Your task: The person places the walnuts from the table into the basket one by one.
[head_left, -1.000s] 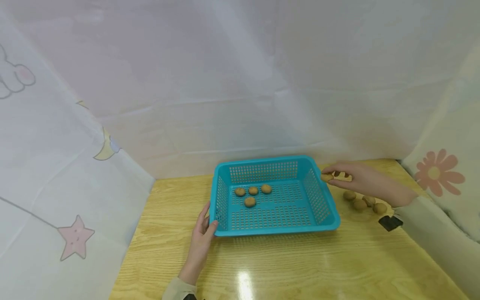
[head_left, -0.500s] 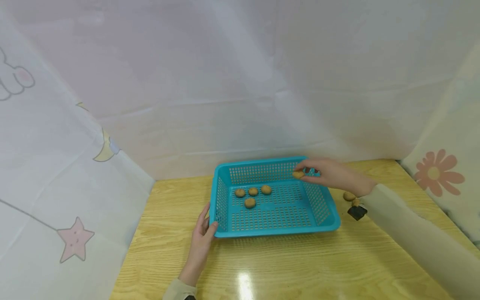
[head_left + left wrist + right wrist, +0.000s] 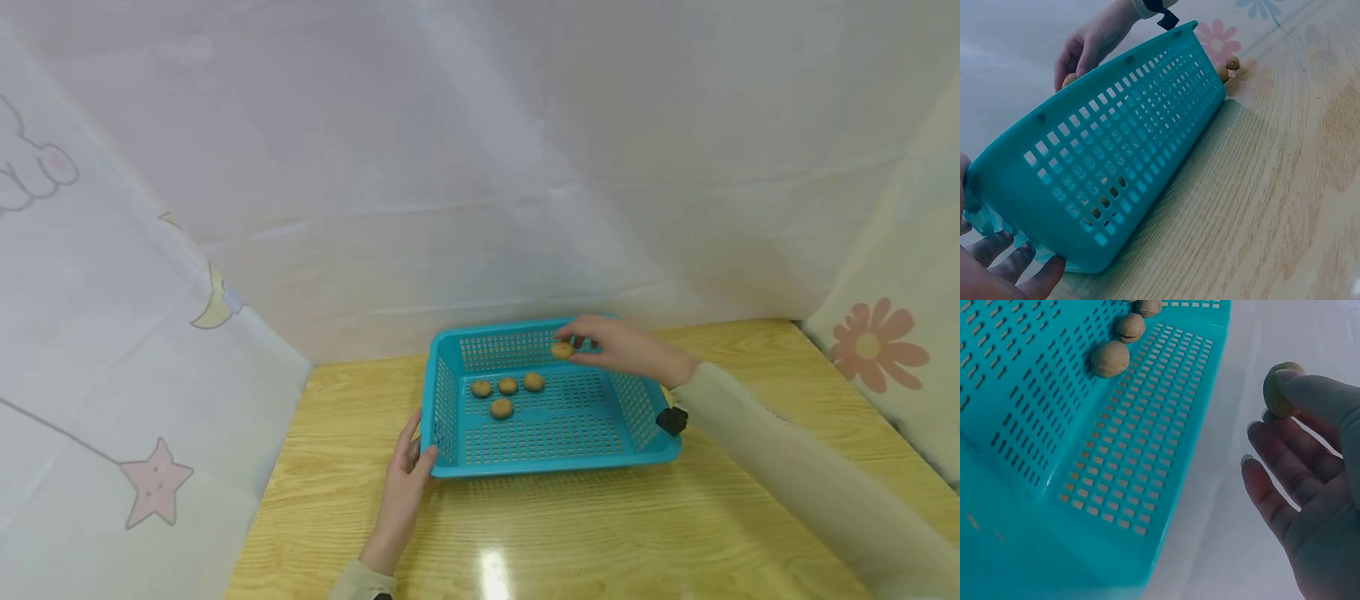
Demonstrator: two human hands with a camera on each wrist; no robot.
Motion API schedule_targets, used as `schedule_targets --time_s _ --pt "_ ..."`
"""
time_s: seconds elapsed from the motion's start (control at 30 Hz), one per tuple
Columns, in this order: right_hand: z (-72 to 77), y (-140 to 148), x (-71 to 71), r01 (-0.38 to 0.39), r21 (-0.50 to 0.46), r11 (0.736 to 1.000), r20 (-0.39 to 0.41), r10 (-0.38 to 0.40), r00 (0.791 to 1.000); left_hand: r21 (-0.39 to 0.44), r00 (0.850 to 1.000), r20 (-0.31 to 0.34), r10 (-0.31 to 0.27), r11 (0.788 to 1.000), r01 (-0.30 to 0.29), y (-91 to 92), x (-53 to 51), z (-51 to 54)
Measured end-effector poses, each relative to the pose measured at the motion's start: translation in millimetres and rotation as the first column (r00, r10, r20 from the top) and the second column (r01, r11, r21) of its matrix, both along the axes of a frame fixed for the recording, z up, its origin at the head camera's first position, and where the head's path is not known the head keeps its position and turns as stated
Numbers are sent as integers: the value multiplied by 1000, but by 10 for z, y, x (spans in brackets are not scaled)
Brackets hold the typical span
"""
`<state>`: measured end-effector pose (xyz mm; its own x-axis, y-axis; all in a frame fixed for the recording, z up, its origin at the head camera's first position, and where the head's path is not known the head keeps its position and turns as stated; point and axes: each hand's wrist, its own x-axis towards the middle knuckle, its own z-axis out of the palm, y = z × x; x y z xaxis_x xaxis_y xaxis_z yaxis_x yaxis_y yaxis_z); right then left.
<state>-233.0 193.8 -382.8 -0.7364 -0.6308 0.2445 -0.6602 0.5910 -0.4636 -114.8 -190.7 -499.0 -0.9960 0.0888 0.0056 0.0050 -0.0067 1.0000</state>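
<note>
A blue perforated plastic basket stands on the wooden table, with several walnuts on its floor toward the left. My left hand grips its left side near the front corner, thumb over the rim and fingers outside. Above the back part of the basket, my right hand pinches one walnut between thumb and fingers. In the right wrist view that walnut sits at the thumb tip, apart from the basket, while the other fingers extend loosely below it.
More walnuts lie on the table past the basket's right end, mostly hidden by the right arm in the head view. Behind the wooden table hangs a pale sheet, with printed sheets on both sides.
My right hand has carried the pinched walnut leftward, from beside the basket's right rim to over its back part. My left hand keeps its grip on the basket.
</note>
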Motion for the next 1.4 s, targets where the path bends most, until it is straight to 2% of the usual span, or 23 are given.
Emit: schedule_targets --time_s 0.13,0.6,0.8,0.9,1.0,1.1,1.3,1.4 --pt "-66 -109 -65 -32 -12 999 60 32 998 1 1000 3 5 1000 -5 0 -7 0" --pt "-409 -397 -255 -111 79 991 208 93 974 5 1000 -9 -2 1000 2 -6 -12 -9" --pt "-581 -517 -335 -190 129 973 207 161 965 15 1000 -5 3 1000 -3 -9 -14 -6" --pt "-636 -576 -343 -221 155 963 234 182 955 14 1000 -1 4 1000 -4 -6 -11 -5" --pt "-680 -640 -343 -235 191 953 266 180 947 9 1000 -2 3 1000 -3 -6 -10 -4" --pt "-737 -710 -347 -220 248 943 269 152 951 8 1000 -2 0 1000 0 -6 -13 -2" --pt "-840 -824 -353 -223 335 915 248 143 958 12 1000 0 -5 1000 5 -1 -14 3" --pt "-845 -835 -350 -205 347 915 243 123 962 13 1000 3 -1 1000 1 4 -21 3"
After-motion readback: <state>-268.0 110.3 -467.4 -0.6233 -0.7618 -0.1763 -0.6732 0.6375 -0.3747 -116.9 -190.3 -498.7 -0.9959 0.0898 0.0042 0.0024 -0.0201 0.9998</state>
